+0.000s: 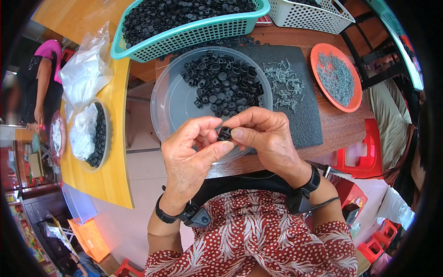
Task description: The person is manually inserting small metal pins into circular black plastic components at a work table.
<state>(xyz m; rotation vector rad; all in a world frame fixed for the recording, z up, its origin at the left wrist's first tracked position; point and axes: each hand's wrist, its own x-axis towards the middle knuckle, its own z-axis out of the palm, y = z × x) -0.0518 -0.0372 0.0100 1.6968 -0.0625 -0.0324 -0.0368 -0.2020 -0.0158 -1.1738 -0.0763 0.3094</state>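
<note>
Between the fingertips of both hands is a small round black plastic part (224, 134) with openings in its side. My left hand (194, 145) pinches it from the left, and my right hand (263, 136) grips it from the right with thumb and forefinger. Both hands are over the near rim of a clear round tub (161, 106). Many similar black plastic parts (224, 83) are heaped in the tub's right side. To the right of the tub, a loose pile of metal screws (284, 83) lies on a dark foam mat (304, 124).
An orange plate (317, 60) of screws stands at the right. Behind the tub are a teal basket (194, 39) of black parts and a white basket (304, 18). On the left, a yellow table (117, 180) bears another container and plastic bags (87, 69). A person (41, 87) is at far left.
</note>
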